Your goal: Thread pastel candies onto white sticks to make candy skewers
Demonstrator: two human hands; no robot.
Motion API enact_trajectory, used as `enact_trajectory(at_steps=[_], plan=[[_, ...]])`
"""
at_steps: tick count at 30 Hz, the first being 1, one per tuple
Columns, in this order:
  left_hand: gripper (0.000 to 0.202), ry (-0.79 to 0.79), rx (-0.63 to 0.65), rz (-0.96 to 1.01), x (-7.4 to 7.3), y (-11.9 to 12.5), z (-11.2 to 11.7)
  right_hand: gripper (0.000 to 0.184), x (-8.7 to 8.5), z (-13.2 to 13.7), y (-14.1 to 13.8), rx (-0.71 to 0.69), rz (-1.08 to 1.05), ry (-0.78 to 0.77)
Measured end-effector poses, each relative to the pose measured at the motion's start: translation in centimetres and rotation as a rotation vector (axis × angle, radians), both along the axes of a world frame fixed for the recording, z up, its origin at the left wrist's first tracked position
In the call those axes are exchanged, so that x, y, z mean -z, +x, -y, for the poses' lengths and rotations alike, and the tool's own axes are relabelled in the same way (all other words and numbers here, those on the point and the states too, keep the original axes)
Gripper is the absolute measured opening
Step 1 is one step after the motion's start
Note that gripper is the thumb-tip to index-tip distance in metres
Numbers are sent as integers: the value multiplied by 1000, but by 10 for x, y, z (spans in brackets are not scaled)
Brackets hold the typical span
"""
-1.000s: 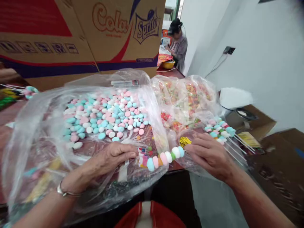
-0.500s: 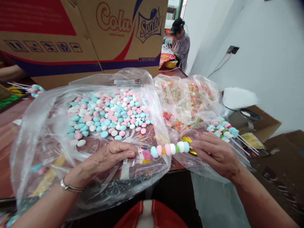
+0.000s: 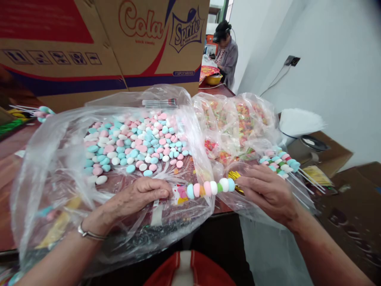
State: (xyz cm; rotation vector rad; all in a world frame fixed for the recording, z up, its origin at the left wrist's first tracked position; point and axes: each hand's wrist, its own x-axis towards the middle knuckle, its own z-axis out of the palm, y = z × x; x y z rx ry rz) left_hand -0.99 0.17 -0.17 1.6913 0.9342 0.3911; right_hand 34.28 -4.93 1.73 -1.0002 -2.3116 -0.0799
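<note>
My right hand (image 3: 269, 193) pinches the end of a candy skewer (image 3: 210, 188) strung with blue, pink, white and green marshmallow pieces, beside a gold twist tie (image 3: 233, 176). My left hand (image 3: 139, 196) is closed, fingertips at the skewer's left end, where a small printed wrapper (image 3: 180, 194) shows. Both hands rest over the near edge of a big clear plastic bag (image 3: 53, 159) holding several pink, blue and white marshmallows (image 3: 133, 145).
Finished skewers (image 3: 281, 165) lie at the right. Bags of colourful candy (image 3: 238, 123) sit behind. Large cardboard boxes (image 3: 104, 43) stand at the back. Another person (image 3: 226, 53) works far behind. More skewers (image 3: 38, 112) lie at the far left.
The skewer has shifted slightly between my hands and levelled out; my hands stayed almost in place.
</note>
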Motion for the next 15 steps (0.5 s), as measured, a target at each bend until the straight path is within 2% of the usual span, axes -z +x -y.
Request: enact_trajectory(at_steps=[3,9,15], plan=[[26,-3,42,-16,0,1,-2,13,0,-1,-1,-15,71,42],[29,72,118,-85,-4,7,-2,14,-6,0,-9,-58,97,7],[27,93,131,-101,-11,9,1,17,0,-4,-24,-57,73,-12]])
